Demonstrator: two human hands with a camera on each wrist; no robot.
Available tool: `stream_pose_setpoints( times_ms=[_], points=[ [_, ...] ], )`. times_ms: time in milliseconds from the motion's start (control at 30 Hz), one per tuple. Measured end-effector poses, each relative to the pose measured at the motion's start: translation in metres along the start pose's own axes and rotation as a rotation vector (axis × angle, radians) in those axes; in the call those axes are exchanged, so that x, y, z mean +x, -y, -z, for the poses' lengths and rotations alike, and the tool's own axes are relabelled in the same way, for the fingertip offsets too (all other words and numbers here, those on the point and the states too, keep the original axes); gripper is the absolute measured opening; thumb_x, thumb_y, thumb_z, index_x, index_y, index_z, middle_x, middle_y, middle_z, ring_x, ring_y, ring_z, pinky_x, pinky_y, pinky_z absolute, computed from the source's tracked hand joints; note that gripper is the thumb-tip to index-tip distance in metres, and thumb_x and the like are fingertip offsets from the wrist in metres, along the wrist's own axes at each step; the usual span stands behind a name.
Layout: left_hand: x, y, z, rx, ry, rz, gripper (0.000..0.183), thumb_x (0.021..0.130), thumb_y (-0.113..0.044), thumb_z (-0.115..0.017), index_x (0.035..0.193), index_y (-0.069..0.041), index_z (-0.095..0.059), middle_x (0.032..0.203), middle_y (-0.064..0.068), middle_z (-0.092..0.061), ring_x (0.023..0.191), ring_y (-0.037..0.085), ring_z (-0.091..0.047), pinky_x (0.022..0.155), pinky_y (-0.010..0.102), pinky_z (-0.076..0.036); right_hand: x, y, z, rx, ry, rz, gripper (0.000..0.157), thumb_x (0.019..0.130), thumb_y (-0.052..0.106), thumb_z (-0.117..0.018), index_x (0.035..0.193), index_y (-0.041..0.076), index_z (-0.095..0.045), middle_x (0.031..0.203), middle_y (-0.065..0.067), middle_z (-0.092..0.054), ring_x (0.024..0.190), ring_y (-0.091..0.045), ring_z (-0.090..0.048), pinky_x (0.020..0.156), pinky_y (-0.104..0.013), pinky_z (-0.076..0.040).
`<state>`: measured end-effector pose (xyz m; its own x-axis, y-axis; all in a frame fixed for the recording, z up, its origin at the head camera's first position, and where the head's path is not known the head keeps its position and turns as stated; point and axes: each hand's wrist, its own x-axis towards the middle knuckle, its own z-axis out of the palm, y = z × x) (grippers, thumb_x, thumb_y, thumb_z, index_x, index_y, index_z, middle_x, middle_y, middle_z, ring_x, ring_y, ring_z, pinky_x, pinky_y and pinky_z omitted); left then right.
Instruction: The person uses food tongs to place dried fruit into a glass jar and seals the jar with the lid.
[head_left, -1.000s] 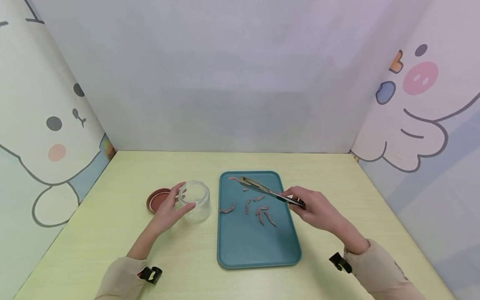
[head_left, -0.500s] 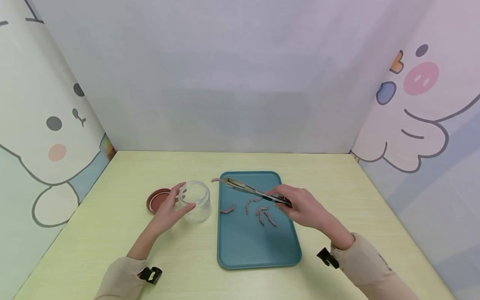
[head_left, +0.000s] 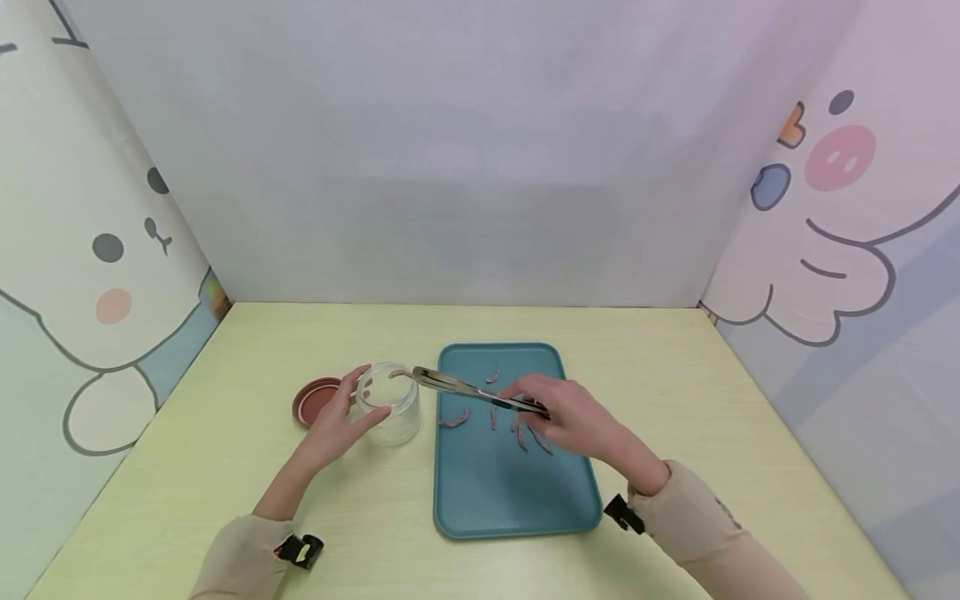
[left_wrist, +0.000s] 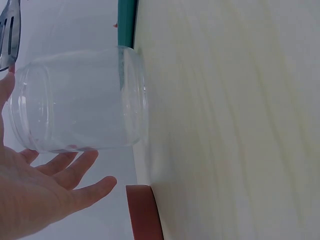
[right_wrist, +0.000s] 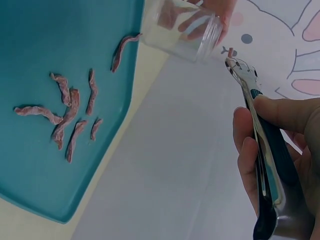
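Note:
An open clear jar (head_left: pixel 397 421) stands upright on the table, with my left hand (head_left: pixel 333 429) around its side, thumb in front and fingers behind. My right hand (head_left: pixel 566 417) grips metal tongs (right_wrist: pixel 267 132) with dark handles. A thin reddish strip (head_left: pixel 401 373), like dried meat, is pinched in the tongs' tips, its free end over the jar's mouth. More such strips (right_wrist: pixel 72 112) lie on the blue-green tray (head_left: pixel 517 508) beneath my right hand, which hides part of them from the head view.
A round reddish-brown lid (head_left: pixel 311 404) lies left of the jar, partly behind my left hand. The tray is just right of the jar on the pale wooden table (head_left: pixel 637 342). Printed curtains (head_left: pixel 480 208) enclose the table at the back and sides.
My right hand has moved left with the tongs, carrying the strip from the tray's far left corner to above the jar. My left hand and the jar have stayed in place.

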<state>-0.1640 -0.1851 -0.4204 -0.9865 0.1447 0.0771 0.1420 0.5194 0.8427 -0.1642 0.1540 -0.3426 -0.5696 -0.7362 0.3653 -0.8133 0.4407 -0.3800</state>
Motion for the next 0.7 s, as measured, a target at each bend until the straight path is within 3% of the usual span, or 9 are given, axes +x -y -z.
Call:
stream_pose_setpoints(
  times_ms=[300,700],
  points=[
    [0.0,0.002,0.0,0.001,0.0,-0.01,0.075,0.081,-0.039,-0.061,0.138,-0.013,-0.02,0.134,0.022,-0.03,0.116,0.045,-0.031,0.087,0.057,-0.032,0.009,0.004,-0.009,0.029,0.038,-0.025,0.029,0.083,0.004,-0.058,0.11,0.013,-0.056,0.087,0.007,-0.058,0.053,-0.001,-0.042,0.046,-0.019,-0.035],
    [-0.001,0.001,0.001,0.0,0.0,-0.023,0.074,0.082,-0.037,-0.061,0.138,-0.011,-0.02,0.134,0.022,-0.031,0.117,0.044,-0.031,0.088,0.057,-0.031,0.011,0.004,-0.015,0.047,0.055,-0.032,0.03,0.083,0.005,-0.059,0.111,0.012,-0.054,0.091,0.005,-0.058,0.05,0.003,-0.043,0.043,-0.018,-0.034]
  ],
)
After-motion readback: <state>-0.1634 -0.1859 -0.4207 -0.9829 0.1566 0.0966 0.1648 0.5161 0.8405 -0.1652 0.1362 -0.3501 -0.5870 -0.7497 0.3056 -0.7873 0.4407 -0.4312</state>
